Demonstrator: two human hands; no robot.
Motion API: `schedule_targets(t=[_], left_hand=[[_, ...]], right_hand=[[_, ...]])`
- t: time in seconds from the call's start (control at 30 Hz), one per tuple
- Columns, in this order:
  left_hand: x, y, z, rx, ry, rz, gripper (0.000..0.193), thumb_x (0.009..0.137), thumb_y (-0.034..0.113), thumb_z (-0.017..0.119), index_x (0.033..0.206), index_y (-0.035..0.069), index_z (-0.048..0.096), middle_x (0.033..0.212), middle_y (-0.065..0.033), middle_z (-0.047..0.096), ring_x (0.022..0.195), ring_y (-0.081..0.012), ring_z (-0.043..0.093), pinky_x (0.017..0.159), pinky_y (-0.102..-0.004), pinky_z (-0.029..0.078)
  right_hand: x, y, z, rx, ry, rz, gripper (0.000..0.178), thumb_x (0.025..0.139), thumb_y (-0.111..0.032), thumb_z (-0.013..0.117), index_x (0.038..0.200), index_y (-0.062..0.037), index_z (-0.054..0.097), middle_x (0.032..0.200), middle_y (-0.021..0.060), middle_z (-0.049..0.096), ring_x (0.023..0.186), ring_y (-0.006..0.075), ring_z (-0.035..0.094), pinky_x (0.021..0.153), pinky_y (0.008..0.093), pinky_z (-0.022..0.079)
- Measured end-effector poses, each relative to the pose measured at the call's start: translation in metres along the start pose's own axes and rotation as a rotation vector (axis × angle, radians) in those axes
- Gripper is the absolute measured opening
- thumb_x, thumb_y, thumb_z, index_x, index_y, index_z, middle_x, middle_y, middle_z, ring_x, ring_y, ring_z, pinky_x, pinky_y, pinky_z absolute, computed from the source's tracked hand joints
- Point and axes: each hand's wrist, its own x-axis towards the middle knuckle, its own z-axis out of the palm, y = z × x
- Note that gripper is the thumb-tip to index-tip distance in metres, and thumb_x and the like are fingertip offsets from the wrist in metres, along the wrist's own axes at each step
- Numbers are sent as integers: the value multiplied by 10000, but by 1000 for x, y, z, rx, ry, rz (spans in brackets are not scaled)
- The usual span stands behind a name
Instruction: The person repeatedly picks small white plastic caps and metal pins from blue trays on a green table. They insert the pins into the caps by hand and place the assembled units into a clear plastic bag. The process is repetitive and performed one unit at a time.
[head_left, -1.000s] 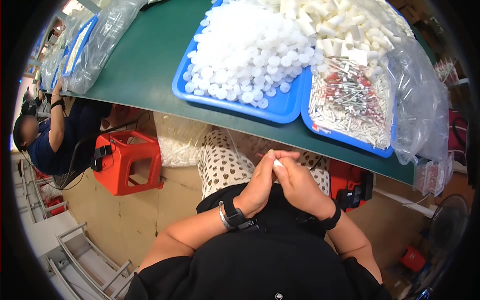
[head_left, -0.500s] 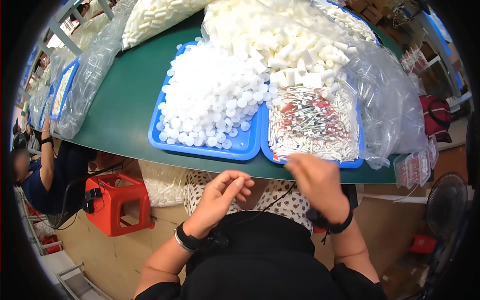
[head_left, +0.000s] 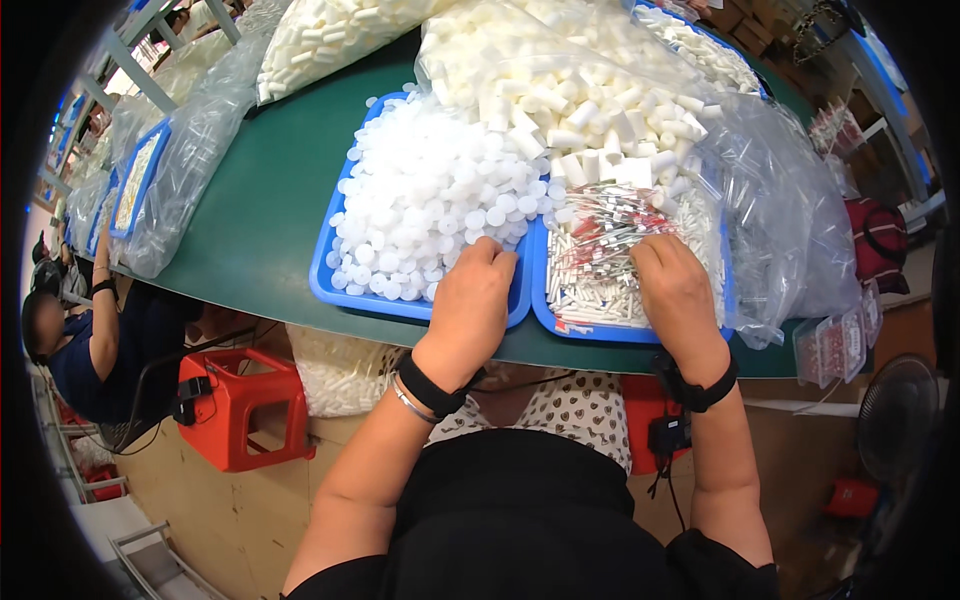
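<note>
My left hand (head_left: 468,308) reaches over the front right part of a blue tray (head_left: 370,304) heaped with small white translucent discs (head_left: 430,190). Its fingertips are drawn together at the discs, and whatever lies between them is hidden. In the blue tray beside it (head_left: 600,331), my right hand (head_left: 682,292) has thumb and fingers pinched together at a pile of thin red, white and dark pieces with wire-like stems (head_left: 612,222). What it grips, if anything, is too small to make out. Short white tubes (head_left: 585,285) lie around and under that pile.
Behind the trays, a clear bag of thick cream-white cylinders (head_left: 570,90) spills toward the right tray. Crumpled clear plastic (head_left: 775,220) lies to the right on the green table (head_left: 240,220). A red stool (head_left: 240,410) and another person (head_left: 85,350) are at the left.
Both hands have moved forward from the table's front edge into the trays, the left to the discs and the right to the stemmed pieces. The view has shifted slightly.
</note>
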Motion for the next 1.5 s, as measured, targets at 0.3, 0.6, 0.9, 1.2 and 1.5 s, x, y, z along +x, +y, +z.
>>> schedule_targets(t=[0.3,0.6,0.9,1.2,1.5], left_hand=[[-3,-7,1,-135,116,18,257,839,-22,644,1087,-1,583,913,-162,557,811,-347,598,697,-409,485],[-22,23,-25,-1229,-118,-512,255,925,67,662,1159,-14,601,975,-35,618,881,-85,585,739,-264,497],[-52,47,0,-2222,-286,-777,383,1021,259,540,1275,-28,535,1022,-49,585,853,-109,502,731,-243,437],[-60,53,11,-2424,-290,-817,376,1030,254,518,1297,-10,513,1023,-49,584,867,-114,519,743,-244,448],[-61,53,12,-2421,-275,-831,379,1026,256,527,1295,-10,513,1017,-44,580,870,-115,520,754,-246,451]], right_hand=[[3,1,-9,-55,-42,-66,102,727,2,559,827,-17,554,802,115,525,772,286,555,706,385,478],[-8,0,-19,316,203,214,161,849,67,601,1000,16,622,1017,126,645,853,243,647,756,329,497],[-31,-38,-30,1611,289,662,114,987,-60,543,1092,-15,548,1099,174,643,904,215,674,784,303,516],[-44,-66,-21,1674,101,674,117,988,-65,546,1091,-10,549,1087,161,649,918,209,682,790,306,524],[-42,-71,-18,1497,90,676,111,996,-61,535,1076,12,556,1094,147,644,915,180,671,812,284,524]])
